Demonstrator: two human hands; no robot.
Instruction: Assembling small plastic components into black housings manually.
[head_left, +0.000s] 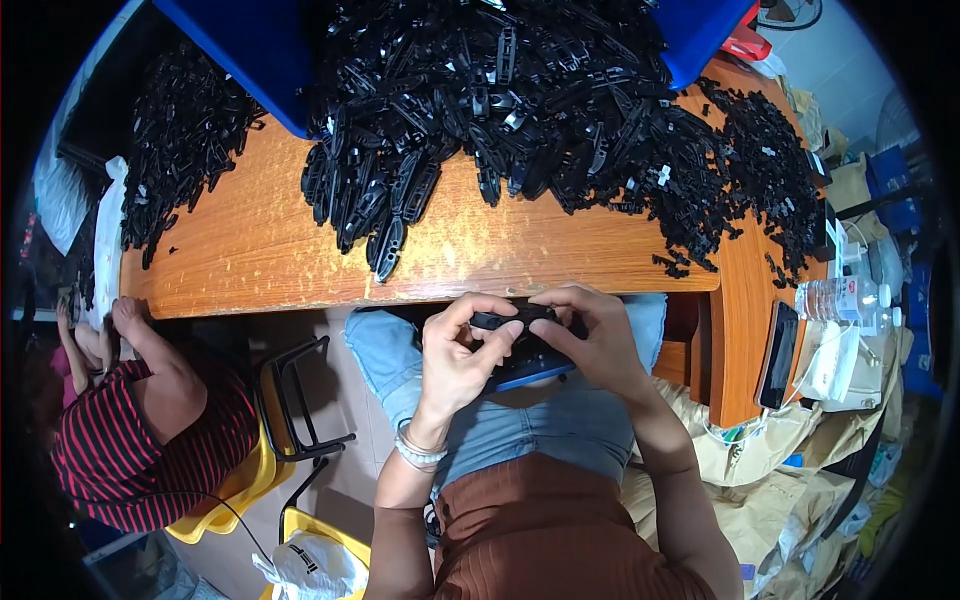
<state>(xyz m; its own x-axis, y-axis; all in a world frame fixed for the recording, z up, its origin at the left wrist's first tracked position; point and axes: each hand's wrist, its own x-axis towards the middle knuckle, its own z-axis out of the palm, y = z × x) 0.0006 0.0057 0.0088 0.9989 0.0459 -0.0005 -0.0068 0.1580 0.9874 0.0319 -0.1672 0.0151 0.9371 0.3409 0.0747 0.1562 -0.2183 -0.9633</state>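
Note:
Above my lap, just off the table's front edge, both hands meet on a small black plastic piece (488, 320). My left hand (462, 352) pinches its left end between thumb and fingers. The right end is pinched by my right hand (598, 338); fingers cover much of the piece, so its full shape is hidden. Below my hands, a blue-edged container (532, 378) rests on my lap, its dark inside partly covered. A big heap of long black plastic pieces (500, 90) spreads over the table's far middle, a few lying toward me.
On the wooden table (250, 240), smaller black parts (770, 160) lie at right and more black pieces (185, 120) at left. Blue bins (240, 60) tip over the heap. A phone (778, 355) and plastic bottles (845, 298) are at right. A person (150, 440) sits left.

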